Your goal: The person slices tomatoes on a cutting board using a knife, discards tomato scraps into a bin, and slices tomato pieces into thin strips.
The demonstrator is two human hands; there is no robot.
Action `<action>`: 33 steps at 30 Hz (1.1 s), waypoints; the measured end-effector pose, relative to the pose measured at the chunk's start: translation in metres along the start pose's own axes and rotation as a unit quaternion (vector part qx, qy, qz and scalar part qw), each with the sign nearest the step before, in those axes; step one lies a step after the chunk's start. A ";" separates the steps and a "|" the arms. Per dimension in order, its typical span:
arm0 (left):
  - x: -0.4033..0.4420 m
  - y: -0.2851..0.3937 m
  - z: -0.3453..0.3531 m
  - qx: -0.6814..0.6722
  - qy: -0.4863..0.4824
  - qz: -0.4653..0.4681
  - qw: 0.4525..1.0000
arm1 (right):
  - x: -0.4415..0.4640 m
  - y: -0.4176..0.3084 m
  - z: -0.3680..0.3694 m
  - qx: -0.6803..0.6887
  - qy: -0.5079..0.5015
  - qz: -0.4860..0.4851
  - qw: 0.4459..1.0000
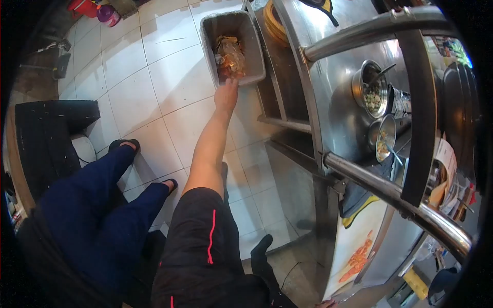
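My left hand reaches out at the end of a bare forearm, its fingertips over the near rim of a grey waste bin. The fingers look stretched out and nothing shows in them. Inside the bin lie crumpled clear plastic and orange-brown scraps. Only a sliver of my right hand shows at the bottom edge, near the white cutting board; its fingers are mostly cut off. Chopped orange-red pieces lie spread on that board.
A steel counter with metal rails runs along the right. On it stand two steel bowls of chopped food with utensils. Another person's legs in dark blue trousers are at left, beside a black bench-like block. A purple container stands far left.
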State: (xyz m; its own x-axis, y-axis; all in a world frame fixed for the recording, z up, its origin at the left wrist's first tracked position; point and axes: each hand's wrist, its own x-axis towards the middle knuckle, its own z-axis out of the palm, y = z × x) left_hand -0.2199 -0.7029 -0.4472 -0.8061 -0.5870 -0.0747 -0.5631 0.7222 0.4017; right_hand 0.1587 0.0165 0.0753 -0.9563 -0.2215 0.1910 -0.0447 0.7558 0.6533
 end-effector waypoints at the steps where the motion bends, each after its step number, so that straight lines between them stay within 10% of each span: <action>1: -0.019 -0.001 0.000 0.001 -0.005 0.001 1.000 | 0.013 -0.019 -0.003 0.180 -0.037 0.340 0.922; 7: -0.194 0.026 -0.001 -0.050 -0.062 0.022 0.997 | 0.022 0.031 0.028 0.470 -0.125 0.431 0.760; 16: -0.497 0.129 0.042 -0.032 -0.290 0.046 0.955 | 0.043 0.074 0.099 0.596 -0.157 0.342 0.710; 26: -0.685 0.227 0.103 -0.058 -0.330 0.066 0.940 | 0.059 0.121 0.149 0.671 -0.186 0.254 0.671; 28: -0.687 0.244 0.073 -0.078 -0.305 0.014 0.949 | 0.070 0.126 0.157 0.628 -0.182 0.146 0.742; 30: -0.656 0.292 -0.007 -0.227 -0.006 -0.082 0.970 | 0.075 0.122 0.158 0.617 -0.160 0.127 0.760; 33: -0.603 0.378 -0.143 -0.333 0.144 0.057 0.930 | 0.080 0.114 0.158 0.621 -0.097 0.094 0.772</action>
State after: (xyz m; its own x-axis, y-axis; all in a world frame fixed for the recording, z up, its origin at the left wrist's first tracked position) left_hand 0.0794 -0.1282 -0.1200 -0.7178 -0.6634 0.2116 -0.1623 0.4550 0.8756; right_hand 0.0317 0.1826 0.0492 -0.9995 -0.0302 0.0043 -0.0267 0.7987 -0.6011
